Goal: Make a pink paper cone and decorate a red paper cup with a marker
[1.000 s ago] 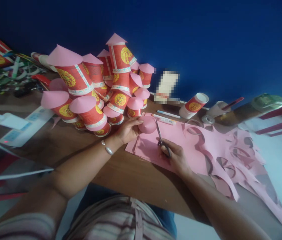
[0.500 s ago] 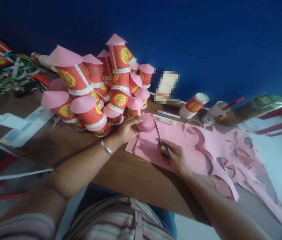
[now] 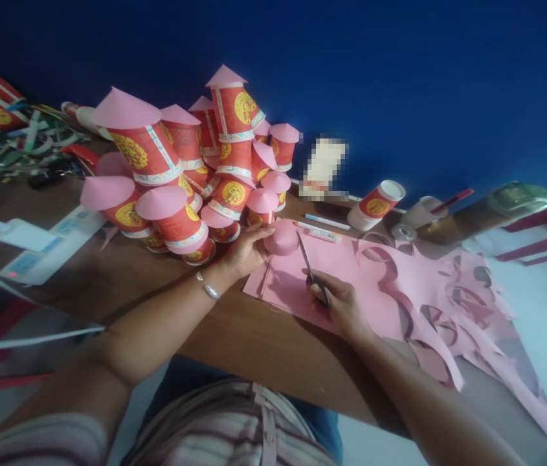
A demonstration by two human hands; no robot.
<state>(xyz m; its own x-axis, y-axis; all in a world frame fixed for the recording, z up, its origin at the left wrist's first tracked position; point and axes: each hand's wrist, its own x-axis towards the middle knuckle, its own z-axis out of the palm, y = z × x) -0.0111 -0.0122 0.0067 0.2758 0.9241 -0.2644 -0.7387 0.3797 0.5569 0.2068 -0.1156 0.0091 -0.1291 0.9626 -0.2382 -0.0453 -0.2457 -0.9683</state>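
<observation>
My left hand [image 3: 250, 251] pinches the edge of a round pink paper piece [image 3: 283, 237], held above the table. In my right hand [image 3: 338, 301] is a pair of scissors [image 3: 305, 254], fingers wrapped round the dark handles. The blades point up and away, their tips close beside the right edge of the pink piece; whether they touch it I cannot tell. Below both hands lie stacked pink paper sheets [image 3: 346, 278]. To the left of my left hand stand several stacked red paper cups [image 3: 147, 152] with pink cone tops.
Pink paper offcuts [image 3: 448, 304] spread over the right of the table. A glue stick [image 3: 324, 234], a pen [image 3: 327, 222], a red cup [image 3: 377, 206] and a tape roll [image 3: 404, 232] lie along the back. A power strip [image 3: 54, 249] with a white charger sits at left.
The pink paper piece has shifted very slightly left in my left hand, away from the scissor tips. My right hand and the scissors have barely moved.
</observation>
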